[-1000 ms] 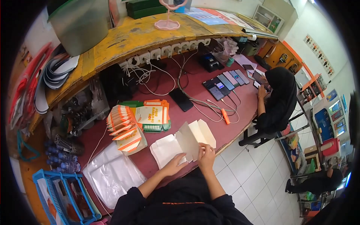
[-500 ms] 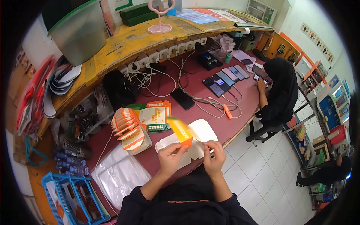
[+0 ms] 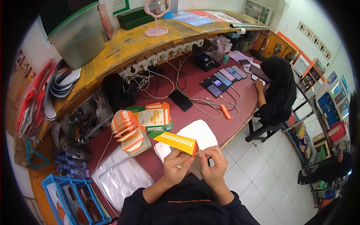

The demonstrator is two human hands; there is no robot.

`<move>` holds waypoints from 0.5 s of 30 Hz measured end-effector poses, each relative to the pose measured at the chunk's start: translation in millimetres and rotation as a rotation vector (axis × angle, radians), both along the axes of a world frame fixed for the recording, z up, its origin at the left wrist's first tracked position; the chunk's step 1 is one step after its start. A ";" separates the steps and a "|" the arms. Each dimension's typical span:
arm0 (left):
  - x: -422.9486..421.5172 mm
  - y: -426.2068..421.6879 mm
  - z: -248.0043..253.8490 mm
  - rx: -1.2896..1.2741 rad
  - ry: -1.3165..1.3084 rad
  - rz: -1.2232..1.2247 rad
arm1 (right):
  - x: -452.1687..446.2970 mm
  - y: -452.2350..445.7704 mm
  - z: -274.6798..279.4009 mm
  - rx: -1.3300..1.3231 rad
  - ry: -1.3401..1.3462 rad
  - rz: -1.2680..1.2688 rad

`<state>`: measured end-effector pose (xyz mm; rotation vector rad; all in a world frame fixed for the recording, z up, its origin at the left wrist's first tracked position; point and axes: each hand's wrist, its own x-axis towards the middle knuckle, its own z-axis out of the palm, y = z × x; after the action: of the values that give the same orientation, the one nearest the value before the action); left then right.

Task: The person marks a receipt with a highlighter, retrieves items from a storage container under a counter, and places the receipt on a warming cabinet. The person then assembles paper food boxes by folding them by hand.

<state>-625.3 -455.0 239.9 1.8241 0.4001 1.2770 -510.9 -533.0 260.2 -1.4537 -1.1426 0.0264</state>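
Held in front of me is a folded paper carton (image 3: 174,141), yellow-orange with a white dotted pattern and a green far end. My left hand (image 3: 177,165) is closed around its near end, thumb and fingers pinching from below. My right hand (image 3: 213,164) pinches the edge or flap at the orange end; the exact part is partly hidden by the fingers. Beneath the carton, white unfolded card sheets (image 3: 200,132) lie on the table. To the left stands a row of folded orange-and-white cartons (image 3: 125,125), next to flat printed cartons (image 3: 154,115) in orange and green.
Clear plastic bags (image 3: 125,180) and a blue basket (image 3: 71,198) lie at left. A black phone (image 3: 181,99), white cables (image 3: 202,109) and several phones (image 3: 224,78) are farther back on the red table (image 3: 167,84). A seated person (image 3: 277,88) holds a phone at right.
The carton has swung from a steep angle to nearly level, its green end now pointing left. Both hands stay close together at its orange end.
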 end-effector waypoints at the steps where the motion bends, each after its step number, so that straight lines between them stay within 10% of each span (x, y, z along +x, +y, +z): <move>1: -4.6 2.8 -0.1 -0.101 0.054 -0.066 | 1.1 -1.7 3.5 -0.034 -0.021 0.019; 15: 9.2 1.5 -4.0 -0.731 -0.307 -0.300 | -22.0 3.1 -4.9 -0.295 -0.544 -0.013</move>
<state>-616.1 -453.4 235.9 1.0104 0.3442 0.9976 -533.0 -529.9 255.3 -1.7912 -1.6191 -0.2315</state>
